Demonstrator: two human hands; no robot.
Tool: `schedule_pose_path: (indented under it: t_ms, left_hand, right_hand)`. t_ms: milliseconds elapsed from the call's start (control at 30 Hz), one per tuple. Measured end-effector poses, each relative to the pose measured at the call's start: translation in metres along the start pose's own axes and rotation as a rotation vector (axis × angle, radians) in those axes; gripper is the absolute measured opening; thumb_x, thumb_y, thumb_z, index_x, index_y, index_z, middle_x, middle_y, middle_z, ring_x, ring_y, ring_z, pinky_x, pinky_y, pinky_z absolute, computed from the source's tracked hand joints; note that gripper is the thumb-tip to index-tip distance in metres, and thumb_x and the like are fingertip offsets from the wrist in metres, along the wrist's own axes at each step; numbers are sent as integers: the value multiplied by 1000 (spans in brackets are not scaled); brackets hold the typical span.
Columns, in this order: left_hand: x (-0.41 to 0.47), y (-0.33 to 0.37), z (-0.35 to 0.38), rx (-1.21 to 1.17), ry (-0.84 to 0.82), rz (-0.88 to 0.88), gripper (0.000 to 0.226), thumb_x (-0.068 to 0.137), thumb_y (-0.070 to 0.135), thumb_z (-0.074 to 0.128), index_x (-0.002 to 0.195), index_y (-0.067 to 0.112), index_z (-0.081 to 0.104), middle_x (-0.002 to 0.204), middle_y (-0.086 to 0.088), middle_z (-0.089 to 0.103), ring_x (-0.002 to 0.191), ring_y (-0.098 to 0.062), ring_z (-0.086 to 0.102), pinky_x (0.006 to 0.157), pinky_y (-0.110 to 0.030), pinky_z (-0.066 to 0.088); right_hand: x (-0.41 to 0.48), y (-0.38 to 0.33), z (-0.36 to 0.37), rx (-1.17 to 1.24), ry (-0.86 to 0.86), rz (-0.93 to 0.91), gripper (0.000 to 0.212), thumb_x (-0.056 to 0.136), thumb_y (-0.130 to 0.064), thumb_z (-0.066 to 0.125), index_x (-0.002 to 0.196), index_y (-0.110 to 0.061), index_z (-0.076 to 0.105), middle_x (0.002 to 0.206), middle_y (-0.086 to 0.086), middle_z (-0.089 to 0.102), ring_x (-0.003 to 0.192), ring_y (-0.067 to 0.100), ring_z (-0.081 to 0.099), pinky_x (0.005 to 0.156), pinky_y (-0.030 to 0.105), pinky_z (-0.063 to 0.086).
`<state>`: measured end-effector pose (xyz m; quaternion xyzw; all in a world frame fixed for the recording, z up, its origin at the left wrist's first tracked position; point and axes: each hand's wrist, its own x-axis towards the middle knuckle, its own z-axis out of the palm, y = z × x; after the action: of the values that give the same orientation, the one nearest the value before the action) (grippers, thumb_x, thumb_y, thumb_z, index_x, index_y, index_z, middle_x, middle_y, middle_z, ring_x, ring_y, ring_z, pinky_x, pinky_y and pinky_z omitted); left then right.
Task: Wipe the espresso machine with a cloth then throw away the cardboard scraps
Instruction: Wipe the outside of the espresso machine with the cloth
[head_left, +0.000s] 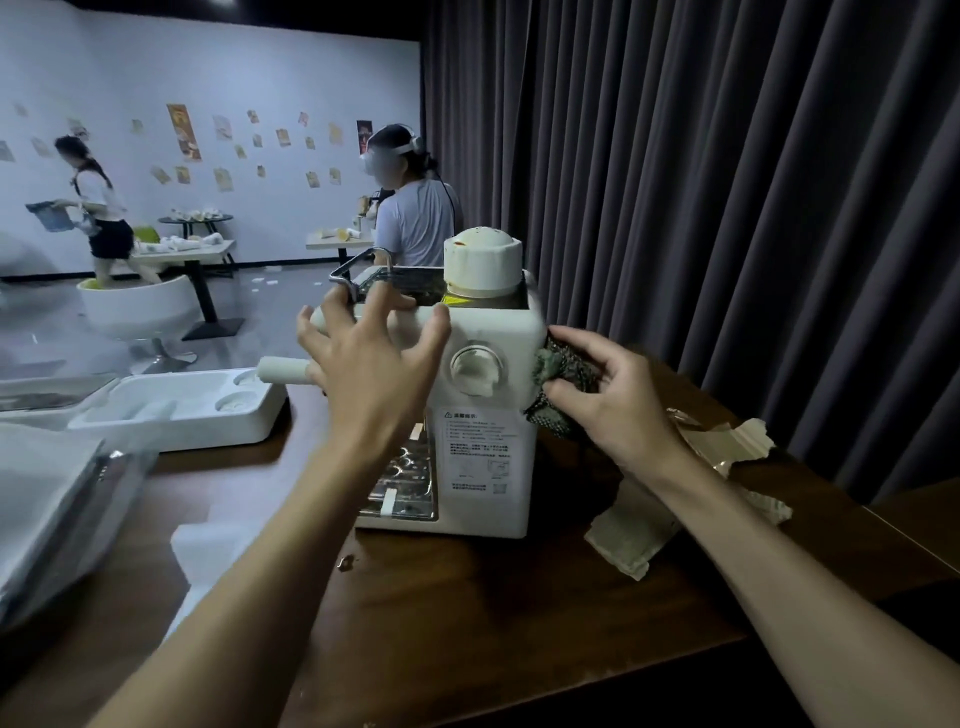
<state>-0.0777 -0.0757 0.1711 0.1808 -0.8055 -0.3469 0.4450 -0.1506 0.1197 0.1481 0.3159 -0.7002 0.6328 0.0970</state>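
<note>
While the right hand (608, 400) grips the dark cloth (558, 364) and presses it on the side of the espresso machine (488, 457), the left hand (363, 358) lies open, fingers spread, against the opposite upper corner. If the cloth pushes harder than this loose support, the machine may slide on the worktop (493, 623) toward the left hand. The cardboard scraps (634, 535) lie just under the right forearm, and a wide stroke could sweep them off the edge.
</note>
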Motion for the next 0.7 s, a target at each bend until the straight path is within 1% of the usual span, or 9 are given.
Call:
schedule_pose_path:
  t_ms: [100,167,233,300,367,433,533,600,700]
  left_hand:
    - [12,-10,-9,-54,-33,35,39,78,67,49,95,33,59,137,-16,45,141,-41,25,118,-57,20]
    - [9,-7,-11,-33,-57,34,36,81,66,52,96,34,58,145,-16,37,144,-38,22,117,-58,24]
    - [-2,1,-9,91,-46,47,39,84,66,52,107,36,60,153,-12,24,147,-35,18,115,-62,24]
    - [-17,13,-2,223,-17,93,47,86,67,51,124,41,57,156,-10,18,147,-31,12,113,-63,25]
    - [-27,25,5,220,-51,111,57,83,71,49,134,45,51,157,-6,14,145,-27,10,110,-63,30]
    - [-31,32,13,188,-110,89,58,82,72,51,134,45,49,157,-3,10,145,-29,7,107,-64,34]
    - [-36,32,26,197,-120,85,61,81,70,57,131,37,48,159,-9,9,147,-31,-3,108,-64,29]
    - [-38,31,32,203,-99,99,69,77,72,59,132,32,46,158,-12,11,148,-34,-4,111,-62,23]
    - [-35,29,35,200,-80,100,72,74,70,65,130,28,47,157,-14,14,148,-36,-3,112,-63,22]
  right_hand:
    - [-3,-1,2,-37,-61,-32,56,79,2,72,130,-17,58,123,1,65,114,10,61,98,34,52]
    - [3,0,2,20,-43,20,56,79,2,73,127,-18,51,115,0,66,105,14,65,91,40,55]
    - [14,1,-1,49,-4,36,44,80,2,73,114,-16,53,104,2,67,98,20,67,88,46,56]
    - [27,1,-5,5,8,-17,35,80,0,73,102,-22,59,103,5,68,100,22,66,91,42,55]
    - [41,2,-10,36,-45,-11,34,81,3,72,99,-24,62,102,5,68,99,22,66,84,33,57]
    - [54,8,-17,90,-125,61,32,82,3,71,102,-21,64,108,9,67,100,25,67,81,35,59]
    - [71,18,-26,98,-221,164,33,81,-3,74,105,-23,66,125,13,61,111,32,63,91,50,55]
    - [78,19,-26,143,-278,228,33,83,0,70,111,-16,63,126,14,60,108,33,64,85,48,57]
    - [83,17,-25,322,-377,318,31,86,7,62,113,-8,55,110,10,66,92,25,69,70,37,58]
